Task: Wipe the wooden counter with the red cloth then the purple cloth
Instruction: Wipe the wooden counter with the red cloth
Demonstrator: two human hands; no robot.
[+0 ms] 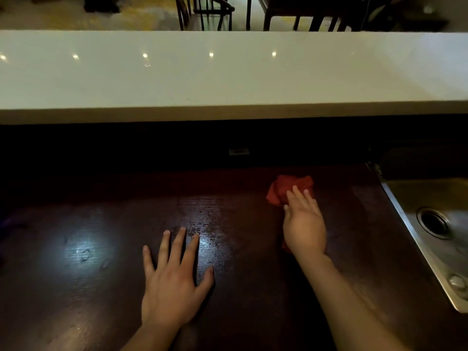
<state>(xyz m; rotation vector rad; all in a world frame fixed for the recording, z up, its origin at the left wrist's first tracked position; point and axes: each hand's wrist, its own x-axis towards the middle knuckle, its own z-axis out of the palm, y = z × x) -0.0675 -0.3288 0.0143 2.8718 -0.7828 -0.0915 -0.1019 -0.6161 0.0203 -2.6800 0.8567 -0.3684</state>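
While the left hand (172,287) lies flat near the front edge of the wooden counter (253,287), fingers straight and spread apart, the right hand (304,224) presses the red cloth (281,188) down with straight fingers held together. That cloth sits bunched toward the counter's right edge, near the steel sink (435,193). A dim shape at the left edge may be the purple cloth (10,224).
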